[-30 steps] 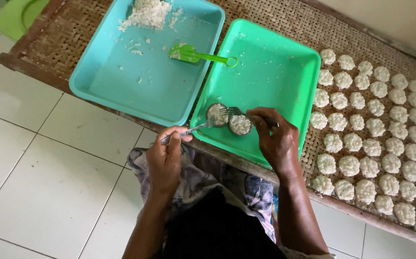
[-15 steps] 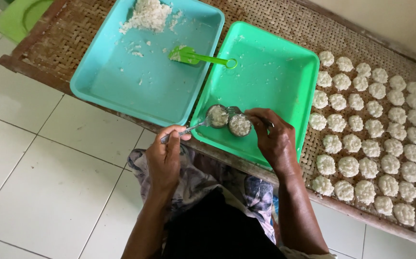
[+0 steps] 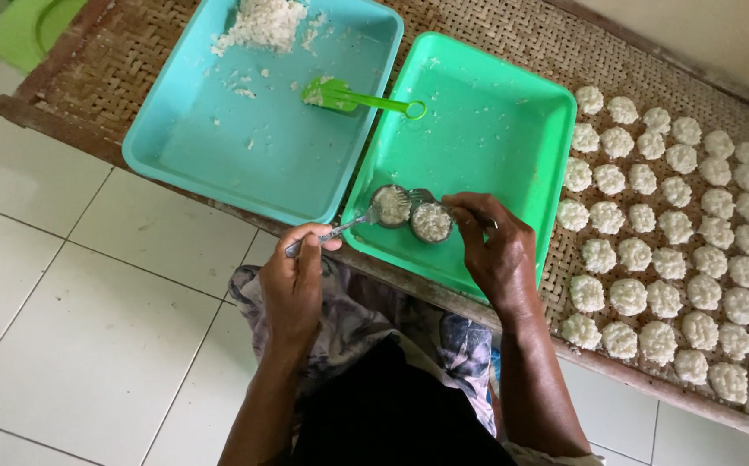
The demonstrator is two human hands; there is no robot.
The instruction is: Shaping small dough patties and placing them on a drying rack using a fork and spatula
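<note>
I see my left hand [image 3: 292,280] closed on a fork [image 3: 353,224] whose long axis points up-right to two round moulds [image 3: 413,214] in the green tray [image 3: 512,129]. My right hand [image 3: 495,250], nearer, pinches them from the right.

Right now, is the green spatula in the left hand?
No. The green spatula lies in the blue tray; the left hand holds a metal fork.

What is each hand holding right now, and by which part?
The left hand grips a metal fork by its handle end, tines over a small round mould. The right hand holds the second rice-filled mould at its rim.
</note>
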